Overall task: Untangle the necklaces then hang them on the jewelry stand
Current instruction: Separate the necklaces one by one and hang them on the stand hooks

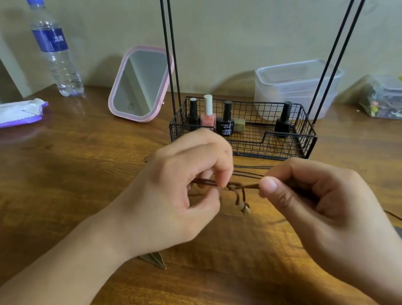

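Necklace cords (235,185), brown and knotted, hang just above the bench (53,193) before the wire stand (244,130); I see my left hand (183,187) pinching one side, my right hand (320,203) pinching the other.

— Is anything showing readable lettering here?

— One black nail polish bottle (225,121) in the wire basket (300,145) is displaying white capitals, seemingly "DUMB LOT", the rest blurring. The water bottle (52,45) is wearing a blue label with illegible white characters.
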Available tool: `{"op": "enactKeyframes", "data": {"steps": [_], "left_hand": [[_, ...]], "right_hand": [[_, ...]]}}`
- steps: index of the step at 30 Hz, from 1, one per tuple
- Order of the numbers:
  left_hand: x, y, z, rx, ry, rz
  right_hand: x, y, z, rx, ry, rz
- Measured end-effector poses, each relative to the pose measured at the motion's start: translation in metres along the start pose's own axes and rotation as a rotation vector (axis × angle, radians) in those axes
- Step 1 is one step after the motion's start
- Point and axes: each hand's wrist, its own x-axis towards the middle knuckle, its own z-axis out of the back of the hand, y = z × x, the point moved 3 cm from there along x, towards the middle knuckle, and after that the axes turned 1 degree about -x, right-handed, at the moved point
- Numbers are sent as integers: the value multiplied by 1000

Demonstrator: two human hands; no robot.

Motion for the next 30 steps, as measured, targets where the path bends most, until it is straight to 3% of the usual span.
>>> {"op": "enactKeyframes", "data": {"steps": [4, 7, 10, 12, 15, 18, 30], "left_hand": [[-1, 5, -2, 40, -18, 50], [-4, 7, -3, -10, -4, 221], [-6, 12, -9, -162, 141, 457], [-6, 15, -14, -222, 268, 516], [-5, 17, -17, -358, 340, 503], [-6, 20, -17, -460, 304, 498], [-6, 16, -20, -485, 129, 399]], "right_hand": [[0, 1, 1, 8, -30, 15], [-1, 0, 1, -19, -39, 21], [-1, -1, -1, -42, -36, 24], [-1, -1, -2, -69, -28, 33], [-1, -1, -3, -87, -15, 44], [-1, -2, -3, -101, -11, 51], [-1, 0, -2, -225, -16, 63]]}}
